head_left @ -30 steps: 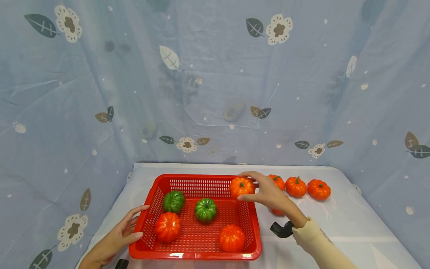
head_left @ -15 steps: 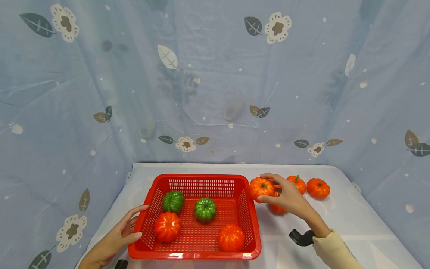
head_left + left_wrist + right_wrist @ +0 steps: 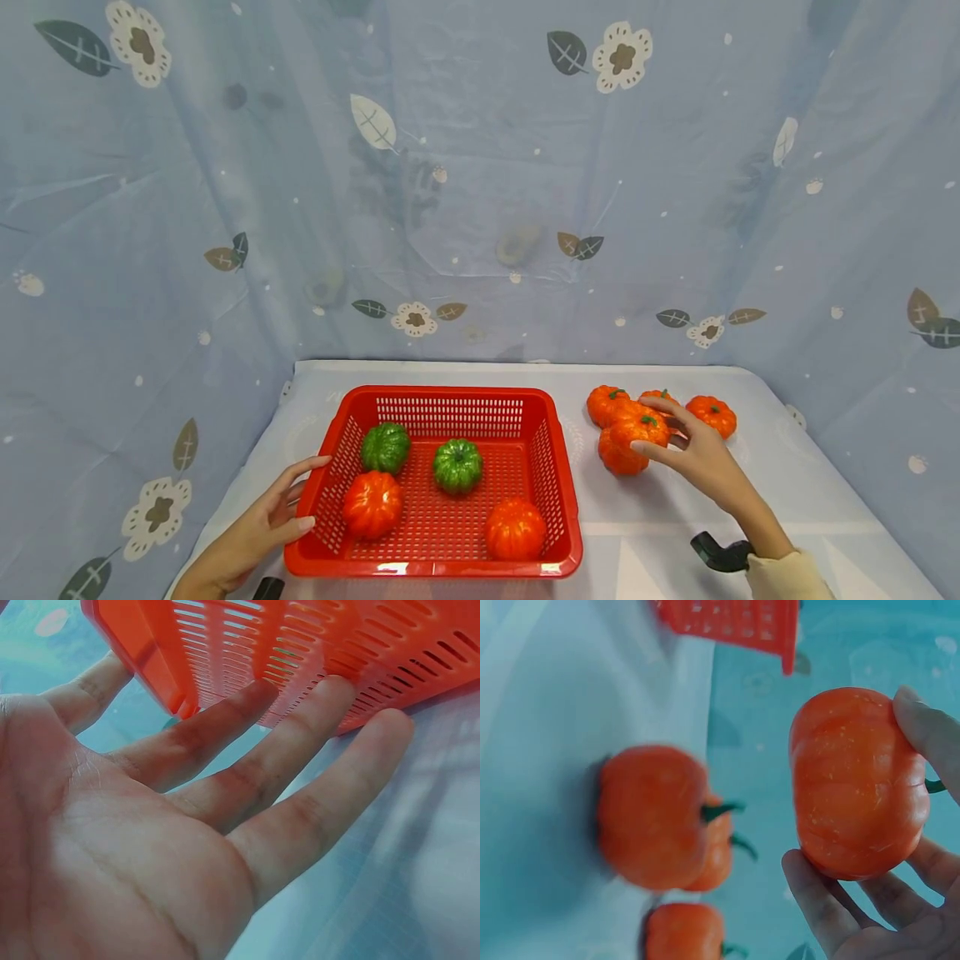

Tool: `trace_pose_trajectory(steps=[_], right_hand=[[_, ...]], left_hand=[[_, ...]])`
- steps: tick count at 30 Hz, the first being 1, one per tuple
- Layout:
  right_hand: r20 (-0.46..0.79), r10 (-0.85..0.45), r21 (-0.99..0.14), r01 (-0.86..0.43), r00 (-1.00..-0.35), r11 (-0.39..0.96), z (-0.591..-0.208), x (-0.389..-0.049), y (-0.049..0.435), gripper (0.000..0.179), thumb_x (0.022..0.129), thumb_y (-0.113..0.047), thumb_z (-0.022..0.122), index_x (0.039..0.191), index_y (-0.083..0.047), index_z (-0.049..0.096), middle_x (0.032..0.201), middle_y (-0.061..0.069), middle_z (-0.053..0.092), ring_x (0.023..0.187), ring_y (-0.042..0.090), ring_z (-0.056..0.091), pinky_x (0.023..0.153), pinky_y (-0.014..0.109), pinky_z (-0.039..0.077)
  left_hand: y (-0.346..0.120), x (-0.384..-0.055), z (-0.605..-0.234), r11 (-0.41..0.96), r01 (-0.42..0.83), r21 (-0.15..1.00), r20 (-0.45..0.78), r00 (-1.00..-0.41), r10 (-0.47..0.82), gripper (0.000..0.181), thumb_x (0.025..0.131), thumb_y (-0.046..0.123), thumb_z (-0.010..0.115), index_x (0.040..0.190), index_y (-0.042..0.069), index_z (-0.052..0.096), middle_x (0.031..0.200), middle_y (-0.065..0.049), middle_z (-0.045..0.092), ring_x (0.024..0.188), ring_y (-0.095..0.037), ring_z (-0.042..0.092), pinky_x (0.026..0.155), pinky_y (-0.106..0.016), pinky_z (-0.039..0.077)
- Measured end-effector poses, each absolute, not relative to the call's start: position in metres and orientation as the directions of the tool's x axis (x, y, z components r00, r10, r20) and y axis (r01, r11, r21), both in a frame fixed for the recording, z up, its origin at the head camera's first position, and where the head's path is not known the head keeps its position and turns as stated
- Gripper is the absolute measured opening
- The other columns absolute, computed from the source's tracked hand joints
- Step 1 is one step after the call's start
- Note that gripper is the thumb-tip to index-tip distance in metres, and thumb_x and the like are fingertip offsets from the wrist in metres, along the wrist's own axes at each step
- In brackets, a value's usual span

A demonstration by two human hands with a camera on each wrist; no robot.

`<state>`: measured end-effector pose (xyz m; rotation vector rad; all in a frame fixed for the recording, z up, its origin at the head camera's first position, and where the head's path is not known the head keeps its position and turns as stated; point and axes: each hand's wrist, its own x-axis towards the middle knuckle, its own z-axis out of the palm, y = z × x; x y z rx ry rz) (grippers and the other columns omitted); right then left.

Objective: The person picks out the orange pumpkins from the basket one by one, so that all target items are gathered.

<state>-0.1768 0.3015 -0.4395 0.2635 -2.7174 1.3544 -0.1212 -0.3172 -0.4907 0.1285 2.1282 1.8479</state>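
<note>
My right hand (image 3: pixel 701 457) grips a small orange pumpkin (image 3: pixel 639 427) with a green stem, thumb on one side and fingers on the other. In the right wrist view this pumpkin (image 3: pixel 859 784) is raised off the white table. It overlaps another orange pumpkin (image 3: pixel 621 457) in the head view. My left hand (image 3: pixel 258 527) lies at the left side of a red plastic basket (image 3: pixel 435 569). Its fingers are extended against the slotted wall (image 3: pixel 225 645) in the left wrist view. Inside the basket are two green pumpkins (image 3: pixel 458 467) and two orange-red ones (image 3: pixel 516 530).
More orange pumpkins stand on the white table (image 3: pixel 787 500) right of the basket: one at the back (image 3: pixel 604 405), one partly hidden behind my right hand (image 3: pixel 660 395), and one farther right (image 3: pixel 714 416). A patterned blue cloth (image 3: pixel 480 208) surrounds the back and sides.
My right hand has carried the orange pumpkin from over the basket's back right corner rightward to above the other orange pumpkins. My left hand stays at the basket's side.
</note>
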Motion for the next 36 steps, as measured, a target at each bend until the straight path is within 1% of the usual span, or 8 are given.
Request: trace_pose_trajectory(steps=[8, 14, 16, 22, 26, 31, 34, 36], right_hand=[[0.132, -0.034, -0.801, -0.127, -0.991, 0.585, -0.451, -0.168, 0.33, 0.079, 0.09, -0.042, 0.08, 0.153, -0.011, 0.044, 0.153, 0.021, 0.044, 0.129, 0.041, 0.054, 0.085, 0.01, 0.051], [0.145, 0.02, -0.78, -0.102, -0.989, 0.618, -0.457, -0.165, 0.346, 0.077, 0.092, -0.04, 0.078, 0.153, -0.011, 0.044, 0.152, 0.02, 0.044, 0.12, 0.009, 0.052, 0.083, 0.004, 0.046], [0.147, 0.028, -0.774, -0.097, -0.989, 0.626, -0.461, -0.165, 0.35, 0.076, 0.092, -0.04, 0.078, 0.153, -0.01, 0.044, 0.152, 0.02, 0.045, 0.118, 0.006, 0.051, 0.083, 0.004, 0.046], [0.081, 0.06, -0.764, -0.023, -0.995, 0.645, -0.476, -0.172, 0.36, 0.083, 0.092, -0.048, 0.075, 0.154, -0.005, 0.041, 0.152, 0.027, 0.042, 0.13, 0.042, 0.048, 0.079, 0.002, 0.04], [0.056, 0.08, -0.759, 0.01, -0.995, 0.651, -0.489, -0.175, 0.365, 0.085, 0.091, -0.05, 0.075, 0.154, -0.004, 0.04, 0.152, 0.029, 0.042, 0.131, 0.047, 0.046, 0.079, 0.003, 0.04], [0.037, 0.083, -0.748, 0.028, -0.996, 0.663, -0.499, -0.174, 0.368, 0.085, 0.092, -0.05, 0.075, 0.154, -0.004, 0.039, 0.15, 0.031, 0.042, 0.132, 0.047, 0.047, 0.093, 0.031, 0.056], [0.032, 0.087, -0.747, 0.034, -0.996, 0.664, -0.503, -0.174, 0.368, 0.086, 0.092, -0.051, 0.074, 0.154, -0.003, 0.039, 0.151, 0.032, 0.041, 0.132, 0.049, 0.046, 0.099, 0.053, 0.052], [0.032, 0.088, -0.747, 0.034, -0.996, 0.664, -0.505, -0.174, 0.368, 0.087, 0.092, -0.051, 0.075, 0.154, -0.003, 0.039, 0.152, 0.032, 0.04, 0.134, 0.049, 0.046, 0.1, 0.055, 0.05]], left_hand=[[-0.317, -0.12, -0.487, 0.17, -0.159, 0.972, -0.199, -0.947, 0.253, 0.075, 0.097, 0.02, 0.067, 0.159, 0.022, 0.025, 0.163, -0.027, 0.019, 0.139, -0.048, 0.039, 0.092, -0.051, 0.058], [-0.317, -0.119, -0.487, 0.171, -0.159, 0.972, -0.198, -0.948, 0.249, 0.075, 0.096, 0.02, 0.067, 0.159, 0.021, 0.025, 0.163, -0.027, 0.02, 0.138, -0.046, 0.042, 0.091, -0.05, 0.059], [-0.317, -0.119, -0.487, 0.168, -0.155, 0.974, -0.194, -0.948, 0.251, 0.075, 0.096, 0.02, 0.067, 0.158, 0.021, 0.025, 0.162, -0.027, 0.021, 0.137, -0.045, 0.043, 0.09, -0.049, 0.059], [-0.317, -0.119, -0.488, 0.17, -0.147, 0.974, -0.186, -0.951, 0.247, 0.074, 0.097, 0.019, 0.067, 0.158, 0.021, 0.027, 0.162, -0.028, 0.022, 0.136, -0.046, 0.044, 0.089, -0.049, 0.059], [-0.316, -0.119, -0.487, 0.179, -0.151, 0.972, -0.191, -0.954, 0.232, 0.075, 0.096, 0.019, 0.068, 0.159, 0.021, 0.027, 0.163, -0.027, 0.021, 0.138, -0.047, 0.042, 0.089, -0.05, 0.059], [-0.315, -0.12, -0.488, 0.176, -0.157, 0.972, -0.197, -0.952, 0.236, 0.074, 0.097, 0.02, 0.068, 0.159, 0.023, 0.027, 0.164, -0.026, 0.02, 0.139, -0.049, 0.039, 0.09, -0.051, 0.059], [-0.316, -0.121, -0.49, 0.171, -0.154, 0.973, -0.193, -0.951, 0.241, 0.075, 0.097, 0.019, 0.068, 0.159, 0.022, 0.027, 0.163, -0.026, 0.02, 0.138, -0.048, 0.04, 0.089, -0.051, 0.059], [-0.316, -0.121, -0.49, 0.167, -0.15, 0.974, -0.188, -0.951, 0.244, 0.075, 0.096, 0.019, 0.068, 0.159, 0.022, 0.027, 0.163, -0.026, 0.02, 0.138, -0.048, 0.041, 0.089, -0.05, 0.059]])
